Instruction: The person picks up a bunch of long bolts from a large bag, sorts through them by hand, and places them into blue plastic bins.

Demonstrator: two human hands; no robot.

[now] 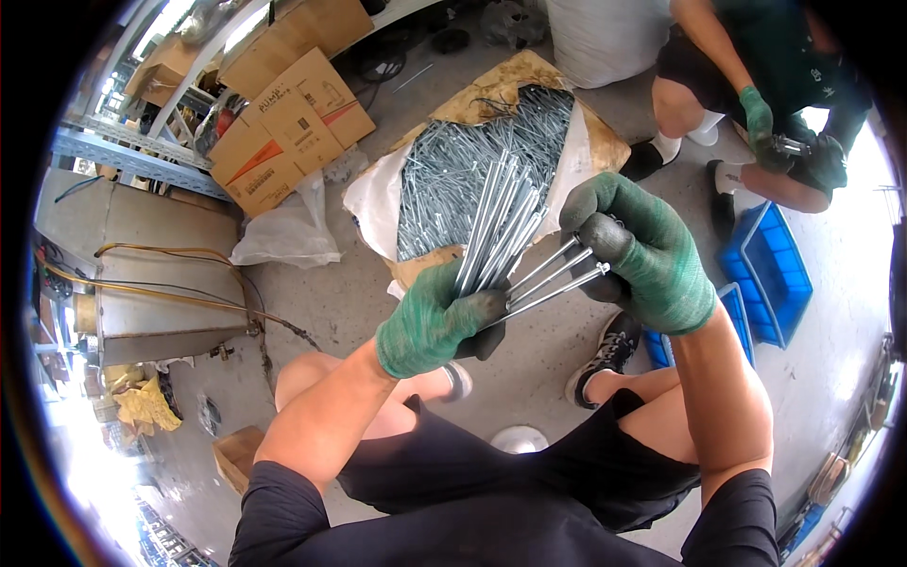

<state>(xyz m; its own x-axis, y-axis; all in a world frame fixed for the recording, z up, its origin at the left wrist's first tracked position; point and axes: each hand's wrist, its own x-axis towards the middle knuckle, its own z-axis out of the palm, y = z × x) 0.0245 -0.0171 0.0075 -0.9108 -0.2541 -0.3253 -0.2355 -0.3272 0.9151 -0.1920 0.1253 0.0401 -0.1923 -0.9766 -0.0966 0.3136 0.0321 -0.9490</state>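
My left hand (pixel 425 317), in a green glove with dark fingertips, is closed around a bundle of long silver metal rods (pixel 499 225) that fan upward. A few headed rods (pixel 556 288) slant from its thumb toward my right hand (pixel 657 255). That hand, gloved alike, is bent with its fingers curled at the headed ends, pinching at least one rod; its fingertips partly hide the contact. Beyond both hands sits an opened carton (pixel 605 142) with a white liner, heaped with loose rods (pixel 449 180) of the same kind.
Blue plastic crates (pixel 789 298) stand on the right, near a seated co-worker (pixel 784 57) whose green-gloved hands hold metal pieces. A cardboard box (pixel 293 132) and clear plastic bag (pixel 298 231) lie at far left. A metal cabinet (pixel 170 255) with hoses stands left; a white sack (pixel 605 42) is behind.
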